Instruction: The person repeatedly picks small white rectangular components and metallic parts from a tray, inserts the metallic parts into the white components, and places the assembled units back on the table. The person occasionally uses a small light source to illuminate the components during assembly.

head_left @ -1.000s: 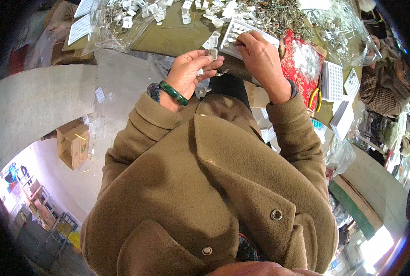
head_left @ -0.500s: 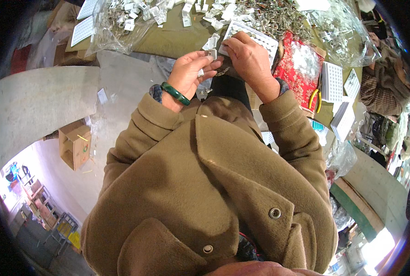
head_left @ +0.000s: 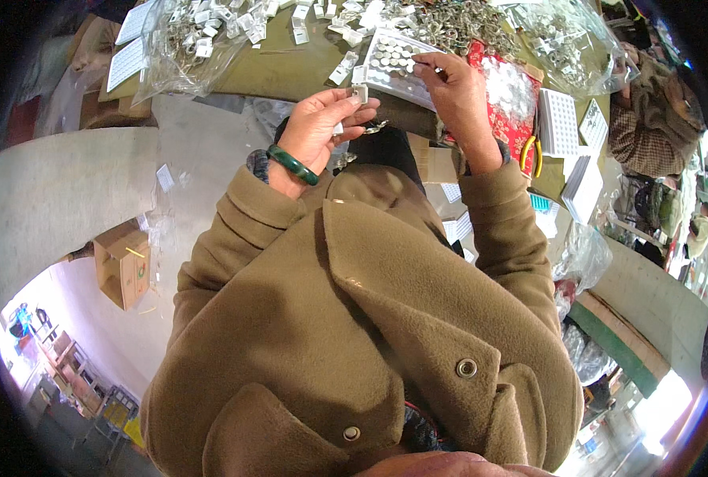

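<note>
My left hand (head_left: 322, 131) pinches a small white plastic piece (head_left: 360, 94) between thumb and forefinger. A second small white piece (head_left: 338, 128) shows against its curled fingers. My right hand (head_left: 459, 86) is over the right side of a white tray (head_left: 405, 87), thumb and forefinger drawn together. Whatever may be between those fingertips is too small to make out. Round, pale discs (head_left: 392, 54) lie grouped in the far part of the tray. Just left of the tray, another white plastic piece (head_left: 343, 68) rests on the table.
White plastic pieces (head_left: 203, 24) and a heap of small metal parts (head_left: 457, 24) cover the far table. On the right are a red patterned cloth (head_left: 521, 119) with a clear bag on it, yellow-handled pliers (head_left: 531, 157) and stacked white trays (head_left: 559, 123). A cardboard box (head_left: 122, 270) stands lower left.
My right hand has moved right, away from my left hand, uncovering the discs in the tray. My left hand still grips the white piece. The whole view has shifted slightly.
</note>
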{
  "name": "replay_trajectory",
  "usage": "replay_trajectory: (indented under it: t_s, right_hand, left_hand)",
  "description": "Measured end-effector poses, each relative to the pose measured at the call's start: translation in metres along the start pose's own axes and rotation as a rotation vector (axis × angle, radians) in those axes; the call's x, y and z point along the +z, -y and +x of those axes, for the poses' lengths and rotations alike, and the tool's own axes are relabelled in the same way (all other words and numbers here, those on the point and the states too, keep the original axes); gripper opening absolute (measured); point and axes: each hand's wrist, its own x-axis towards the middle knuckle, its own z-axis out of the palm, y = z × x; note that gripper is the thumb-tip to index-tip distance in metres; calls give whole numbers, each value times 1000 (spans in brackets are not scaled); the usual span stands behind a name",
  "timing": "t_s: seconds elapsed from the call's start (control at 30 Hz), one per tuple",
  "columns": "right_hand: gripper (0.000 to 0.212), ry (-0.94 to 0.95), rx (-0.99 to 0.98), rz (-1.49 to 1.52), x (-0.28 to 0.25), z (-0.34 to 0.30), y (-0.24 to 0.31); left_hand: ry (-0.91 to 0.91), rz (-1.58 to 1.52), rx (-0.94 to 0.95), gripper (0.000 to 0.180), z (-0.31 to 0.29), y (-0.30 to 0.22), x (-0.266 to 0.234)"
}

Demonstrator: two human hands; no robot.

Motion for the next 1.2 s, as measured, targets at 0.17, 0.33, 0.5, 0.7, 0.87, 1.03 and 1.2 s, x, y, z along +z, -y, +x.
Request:
replay_trajectory:
  t_s: [0.17,0.33,0.5,0.7,0.87,1.03,1.2]
  right_hand:
    - [16,25,-153,-141,12,-5,5]
    - [12,45,-205,-195,16,-9,4]
    - [11,85,-246,-237,12,-6,7]
    - [12,128,-165,74,-3,-8,31]
    - [14,97,-338,84,9,-15,46]
    - [11,97,-232,134,19,-20,43]
    - [6,66,-241,172,21,-29,39]
  left_hand:
    - [-6,22,-16,21,0,2,5]
    - [-18,27,-13,22,1,2,6]
    - [-19,21,13,22,6,0,9]
    - [-18,43,36,21,7,-2,13]
    - [-8,76,32,28,5,-3,14]
    - [-11,61,82,31,3,-4,9]
    - [18,32,32,31,5,1,2]
